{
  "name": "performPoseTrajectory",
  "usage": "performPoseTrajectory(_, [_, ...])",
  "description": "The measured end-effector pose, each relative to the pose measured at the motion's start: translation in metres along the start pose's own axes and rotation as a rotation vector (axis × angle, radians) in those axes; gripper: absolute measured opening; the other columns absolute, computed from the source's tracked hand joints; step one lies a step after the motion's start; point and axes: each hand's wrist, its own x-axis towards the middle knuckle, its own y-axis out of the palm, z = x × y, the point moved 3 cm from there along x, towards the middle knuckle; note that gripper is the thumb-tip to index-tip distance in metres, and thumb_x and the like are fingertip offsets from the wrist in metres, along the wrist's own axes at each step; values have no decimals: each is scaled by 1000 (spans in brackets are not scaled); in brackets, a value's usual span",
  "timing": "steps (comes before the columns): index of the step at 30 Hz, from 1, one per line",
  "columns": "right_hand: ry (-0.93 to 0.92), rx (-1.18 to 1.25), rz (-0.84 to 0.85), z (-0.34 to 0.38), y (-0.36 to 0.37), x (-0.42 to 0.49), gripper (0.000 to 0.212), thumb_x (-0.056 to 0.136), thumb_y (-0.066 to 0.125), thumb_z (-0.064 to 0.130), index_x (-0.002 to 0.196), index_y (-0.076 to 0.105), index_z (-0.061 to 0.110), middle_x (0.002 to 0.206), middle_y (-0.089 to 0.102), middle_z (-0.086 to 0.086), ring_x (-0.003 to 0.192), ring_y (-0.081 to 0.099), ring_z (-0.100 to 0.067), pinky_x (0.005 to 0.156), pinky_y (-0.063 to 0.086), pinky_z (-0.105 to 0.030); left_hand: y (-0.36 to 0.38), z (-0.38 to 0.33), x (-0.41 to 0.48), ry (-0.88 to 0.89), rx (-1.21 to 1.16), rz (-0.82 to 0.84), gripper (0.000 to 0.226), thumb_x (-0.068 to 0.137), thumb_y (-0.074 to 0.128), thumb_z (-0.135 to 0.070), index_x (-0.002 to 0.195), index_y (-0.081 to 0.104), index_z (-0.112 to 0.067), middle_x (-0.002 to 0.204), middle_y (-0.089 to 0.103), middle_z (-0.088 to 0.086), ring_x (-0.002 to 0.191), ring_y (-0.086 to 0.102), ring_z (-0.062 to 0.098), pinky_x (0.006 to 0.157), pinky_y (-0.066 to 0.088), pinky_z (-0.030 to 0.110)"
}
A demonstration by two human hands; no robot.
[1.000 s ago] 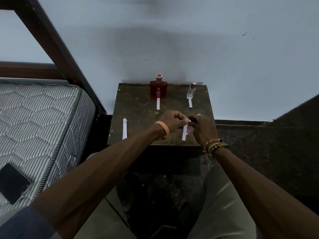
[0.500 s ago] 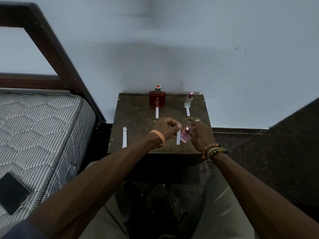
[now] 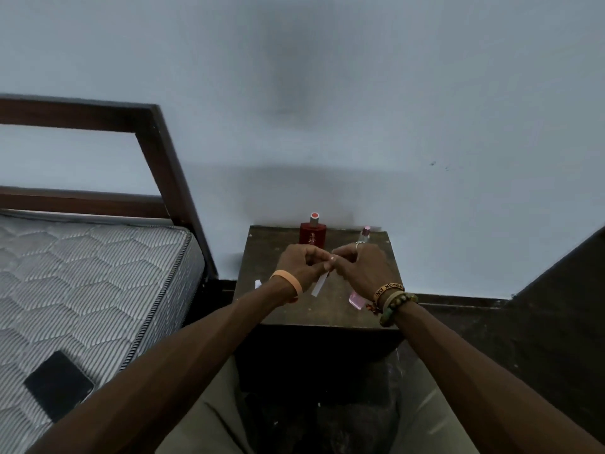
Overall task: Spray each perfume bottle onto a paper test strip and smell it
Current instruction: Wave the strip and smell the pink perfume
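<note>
Where the mattress (image 3: pixel 98 273) fills the left side, a dark phone (image 3: pixel 59 386) lies flat on it, with the wooden bed frame (image 3: pixel 170 178) rising behind. On the small dark table (image 3: pixel 327 312), 1 flat strip (image 3: pixel 257 284) lies near the left edge, partly hidden by the left wrist. The left hand (image 3: pixel 299 263), an orange band on its wrist, pinches the top of a hanging strip (image 3: pixel 319 287), which slants down above the table. Behind it the red bottle (image 3: pixel 312 235) stands upright by the wall. The right hand (image 3: pixel 363 267), fingers curled, meets the left fingertips at that strip's top; I cannot tell what it grips. A pink bottle (image 3: pixel 356 299) shows just under its wrist, perhaps held in the palm. A clear bottle (image 3: pixel 364 235) stands at the back right.
</note>
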Motion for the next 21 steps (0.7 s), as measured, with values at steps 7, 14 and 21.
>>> performPoseTrajectory(7, [4,88,125,37,13,-9,14,83,66,33,76,72,22,73,71,1,72,68,-15,75,59,-43,-43,-11,-29,64,46,-108,26,76,77,-24,99,70,-13,90,73,3,82,70,13,77,59,34])
performPoseTrajectory(14, [15,85,143,59,17,-17,17,86,56,25,70,61,23,79,70,-6,75,66,-25,78,57,-47,-65,-11,-46,32,-135,-136,19,81,72,-14,100,69,-12,94,73,6,86,70,20,78,59,38])
performPoseTrajectory(21, [204,644,351,81,-15,-18,22,94,51,16,95,64,-2,87,65,-18,76,64,-28,79,52,-42,-81,-20,-38,30,10,-348,16,87,65,-17,101,68,-10,92,72,2,81,68,16,77,56,26])
